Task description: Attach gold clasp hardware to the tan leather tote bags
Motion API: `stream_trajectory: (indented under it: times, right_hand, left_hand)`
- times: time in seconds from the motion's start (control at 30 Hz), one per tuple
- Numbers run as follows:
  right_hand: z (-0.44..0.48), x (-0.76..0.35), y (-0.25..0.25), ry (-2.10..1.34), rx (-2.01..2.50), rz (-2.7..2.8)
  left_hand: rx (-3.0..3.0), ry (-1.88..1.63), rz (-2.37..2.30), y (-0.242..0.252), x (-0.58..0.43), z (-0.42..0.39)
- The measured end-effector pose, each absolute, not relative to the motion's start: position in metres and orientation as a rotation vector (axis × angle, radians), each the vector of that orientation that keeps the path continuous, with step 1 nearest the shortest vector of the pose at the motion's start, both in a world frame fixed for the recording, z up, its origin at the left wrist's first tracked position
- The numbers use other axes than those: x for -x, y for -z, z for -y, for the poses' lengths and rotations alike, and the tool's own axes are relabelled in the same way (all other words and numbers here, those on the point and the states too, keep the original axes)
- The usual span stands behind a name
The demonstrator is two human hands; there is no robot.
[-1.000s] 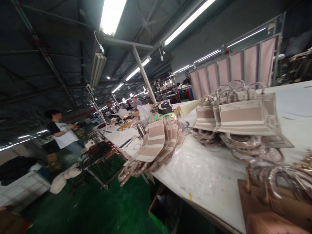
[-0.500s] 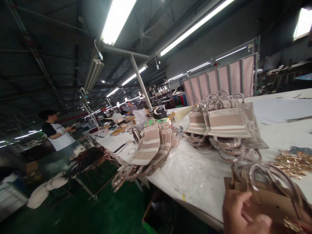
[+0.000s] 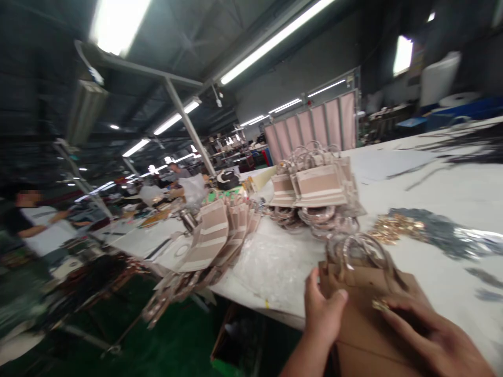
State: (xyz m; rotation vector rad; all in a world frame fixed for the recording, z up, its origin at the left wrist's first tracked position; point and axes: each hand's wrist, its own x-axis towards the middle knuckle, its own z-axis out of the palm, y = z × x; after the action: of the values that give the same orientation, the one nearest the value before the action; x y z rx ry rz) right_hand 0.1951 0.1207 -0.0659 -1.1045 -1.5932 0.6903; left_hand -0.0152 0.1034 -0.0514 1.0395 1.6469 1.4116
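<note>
Both hands on brown bag, lower right of frame.
Left hand (image 3: 323,314) grips the left edge of the brown bag (image 3: 365,314), thumb on top; right hand (image 3: 428,335) lies flat, fingers spread, on the bag beside a small gold fitting (image 3: 380,305). Bag lies on the white table (image 3: 451,193), ring handles (image 3: 363,254) at its far end. Gold hardware pile (image 3: 395,228) centre right; striped bags (image 3: 320,183) mid-frame; person in white (image 3: 37,230) far left, blurred.

A flat bag (image 3: 365,319) lies on the worktop (image 3: 451,193) at its near edge — the left hand (image 3: 324,314) on its left side, the right hand (image 3: 428,335) on its right. Beyond it stands a stack of bags (image 3: 318,183); left of that, another pile of bags (image 3: 212,238) leans over the worktop edge. Metal fittings (image 3: 393,228) lie right of the stack.
</note>
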Motion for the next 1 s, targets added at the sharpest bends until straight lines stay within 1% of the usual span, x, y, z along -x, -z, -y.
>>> stream_trajectory:
  times: [0.13,0.17,0.27,0.3,0.37,0.47,0.57,0.63,0.73,0.87,0.93,1.0]
  right_hand:
    - [-0.121,-0.198,0.053,-0.888,1.108,1.621]
    - [-0.122,-0.198,0.050,-0.908,1.102,1.605]
    - [-0.123,-0.198,0.045,-0.965,1.097,1.535]
    - [-0.123,-0.198,0.045,-0.987,1.094,1.515]
    - [-0.124,-0.200,0.045,-1.014,1.076,1.500]
    - [-0.125,-0.200,0.046,-1.014,1.051,1.526]
    - [-0.127,-0.199,0.046,-0.985,1.046,1.548]
    - [-0.128,-0.198,0.046,-0.981,1.054,1.558]
    - [-0.128,-0.197,0.046,-0.987,1.066,1.546]
    - [-0.128,-0.199,0.051,-0.994,1.046,1.506]
    - [-0.129,-0.201,0.053,-1.050,1.038,1.463]
    - [-0.129,-0.203,0.055,-1.136,1.027,1.401]
  left_hand:
    - [-0.816,-1.624,-1.379,0.042,0.017,-0.117]
    - [-0.773,-1.625,-1.313,0.039,0.018,-0.120]
    - [-0.871,-1.433,-1.099,0.031,0.023,-0.125]
    - [-0.950,-1.380,-1.094,0.031,0.024,-0.126]
    - [-1.125,-1.391,-1.295,0.034,0.025,-0.130]
    - [-1.539,-1.489,-1.785,0.044,0.024,-0.135]
    - [-2.029,-1.353,-1.886,0.049,0.021,-0.135]
    - [-2.101,-1.294,-1.896,0.048,0.019,-0.134]
    - [-1.896,-1.371,-1.815,0.050,0.013,-0.130]
    - [-1.293,-1.489,-1.536,0.050,0.004,-0.125]
    - [-1.006,-1.526,-1.387,0.044,0.001,-0.123]
    - [-0.873,-1.489,-1.210,0.034,0.002,-0.122]
